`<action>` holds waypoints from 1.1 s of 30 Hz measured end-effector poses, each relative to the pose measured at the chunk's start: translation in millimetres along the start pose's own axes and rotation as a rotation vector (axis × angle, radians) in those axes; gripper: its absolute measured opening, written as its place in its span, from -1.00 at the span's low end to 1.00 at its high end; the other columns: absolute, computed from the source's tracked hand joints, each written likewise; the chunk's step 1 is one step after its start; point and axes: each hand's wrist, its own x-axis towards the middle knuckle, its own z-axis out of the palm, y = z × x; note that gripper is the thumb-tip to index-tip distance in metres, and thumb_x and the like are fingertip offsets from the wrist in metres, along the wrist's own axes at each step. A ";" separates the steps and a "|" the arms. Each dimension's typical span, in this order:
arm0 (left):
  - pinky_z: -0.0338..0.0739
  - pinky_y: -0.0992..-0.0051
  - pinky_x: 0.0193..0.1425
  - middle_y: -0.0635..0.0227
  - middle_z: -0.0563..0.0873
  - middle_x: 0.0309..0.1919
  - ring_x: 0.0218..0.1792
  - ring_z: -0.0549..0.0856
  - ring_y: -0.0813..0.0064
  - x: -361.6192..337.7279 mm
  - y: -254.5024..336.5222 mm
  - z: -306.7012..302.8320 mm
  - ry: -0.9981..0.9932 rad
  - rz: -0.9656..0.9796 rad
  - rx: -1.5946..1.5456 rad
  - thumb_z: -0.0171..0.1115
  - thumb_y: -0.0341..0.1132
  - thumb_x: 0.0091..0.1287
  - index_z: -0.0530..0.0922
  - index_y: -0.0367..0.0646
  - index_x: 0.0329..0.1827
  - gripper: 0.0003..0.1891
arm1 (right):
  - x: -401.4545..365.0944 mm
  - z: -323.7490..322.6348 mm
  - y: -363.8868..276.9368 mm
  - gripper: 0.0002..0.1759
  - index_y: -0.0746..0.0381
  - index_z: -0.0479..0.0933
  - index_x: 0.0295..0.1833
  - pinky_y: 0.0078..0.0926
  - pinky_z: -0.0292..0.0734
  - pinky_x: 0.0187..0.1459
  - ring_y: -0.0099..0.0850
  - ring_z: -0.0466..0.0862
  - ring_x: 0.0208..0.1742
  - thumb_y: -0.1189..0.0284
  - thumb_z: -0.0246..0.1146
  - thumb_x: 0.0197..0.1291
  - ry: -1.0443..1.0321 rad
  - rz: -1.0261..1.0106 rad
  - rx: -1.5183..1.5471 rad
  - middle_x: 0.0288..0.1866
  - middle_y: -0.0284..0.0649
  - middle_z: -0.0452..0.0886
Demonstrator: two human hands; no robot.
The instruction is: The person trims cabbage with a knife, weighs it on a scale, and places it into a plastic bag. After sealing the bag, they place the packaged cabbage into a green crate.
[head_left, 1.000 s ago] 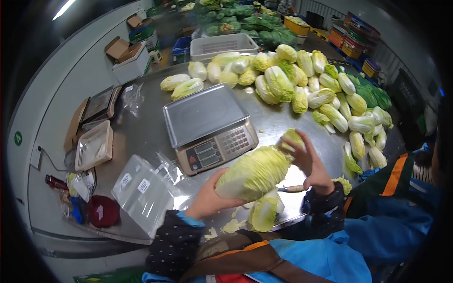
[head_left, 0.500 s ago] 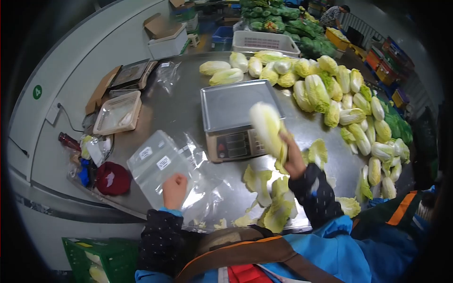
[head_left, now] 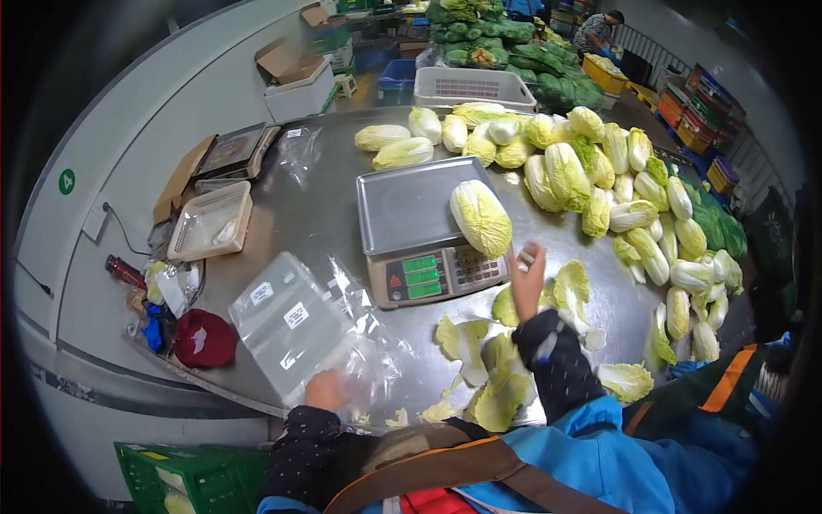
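Observation:
A trimmed napa cabbage (head_left: pixel 481 219) lies on the right side of the weighing scale's steel pan (head_left: pixel 411 204), overhanging its front corner. Green digits glow on the scale's display (head_left: pixel 421 277). Just right of the scale is my right hand (head_left: pixel 528 283), fingers apart and curved, separated from the cabbage. My left hand (head_left: pixel 324 392) is low at the near edge of the labelled clear plastic bags (head_left: pixel 291 321); it looks closed, but blur hides what it may hold. Loose cabbage leaves (head_left: pixel 497 385) lie in front of the scale.
Several napa cabbages (head_left: pixel 565 176) line the back and right of the steel table (head_left: pixel 317 227). At the left are a basket (head_left: pixel 211 221), a second scale (head_left: pixel 235 150) and a maroon cap (head_left: pixel 204 337). A white crate (head_left: pixel 473 89) stands behind. Another person (head_left: pixel 595 32) bends far back.
The cabbage has gone from my right hand onto the scale pan, and that hand has let go. The scale's display now shows lit green. My left hand has moved down towards me.

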 end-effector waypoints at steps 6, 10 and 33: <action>0.48 0.28 -0.33 0.15 0.61 -0.51 -0.40 0.62 0.11 -17.0 19.2 -25.3 0.191 0.157 -0.321 0.13 -0.54 -0.04 0.57 -0.18 -0.49 -0.91 | -150.5 13.4 -81.6 -0.76 0.20 0.48 -0.18 -0.27 0.43 -0.05 -0.17 0.52 -0.10 0.56 0.18 -0.05 -0.932 -0.612 0.266 -0.21 -0.16 0.53; 0.44 0.47 -0.39 0.22 0.57 -0.56 -0.50 0.57 0.27 -22.0 44.0 -68.9 0.028 -0.110 -0.547 0.06 -0.63 -0.09 0.53 -0.23 -0.52 -0.87 | -192.2 51.5 -65.4 -0.81 0.16 0.49 -0.18 -0.21 0.40 -0.18 -0.20 0.54 -0.30 0.31 0.12 0.14 -1.264 -0.718 -0.286 -0.25 -0.21 0.53; 0.51 0.42 -0.33 0.17 0.68 -0.29 -0.39 0.64 0.21 -20.6 80.5 -53.4 0.489 0.076 -0.559 0.28 -0.47 0.04 0.61 -0.23 -0.32 -0.87 | -212.0 17.1 -31.5 -0.71 0.20 0.50 -0.08 -0.16 0.53 -0.34 -0.13 0.65 -0.35 0.37 0.15 0.05 -1.217 -0.473 -0.503 -0.13 -0.09 0.50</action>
